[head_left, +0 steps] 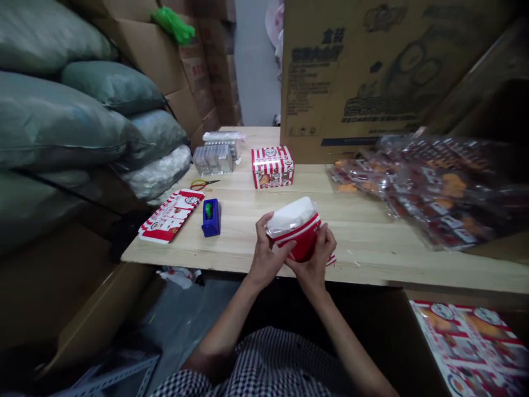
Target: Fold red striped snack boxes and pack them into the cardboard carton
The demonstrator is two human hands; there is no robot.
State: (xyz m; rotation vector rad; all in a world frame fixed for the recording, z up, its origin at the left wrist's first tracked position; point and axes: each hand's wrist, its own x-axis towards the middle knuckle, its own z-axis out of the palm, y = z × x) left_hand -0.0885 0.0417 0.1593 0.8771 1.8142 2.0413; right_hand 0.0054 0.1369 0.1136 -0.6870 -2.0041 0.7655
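Observation:
A red and white packet [303,245] with clear plastic over part of it is held between my two hands, just above the table's front edge. My left hand [266,255] grips its left side, thumb across the red face. On the other side my right hand [317,258] is closed round the right edge. A bit of red and white striped material shows beneath, by the right fingers. Beyond the hands stands a red and white striped box [273,168]. To the left are a blue tape dispenser [211,220] and a flat printed carton [171,218].
Yellow-handled scissors [200,183] and clear plastic cases [212,159] lie at the back left of the wooden table [243,242]. Plastic-wrapped packs [438,193] are heaped at right, before a large cardboard box [351,77]. Printed sheets [471,342] sit lower right. Stuffed sacks [61,121] line the left.

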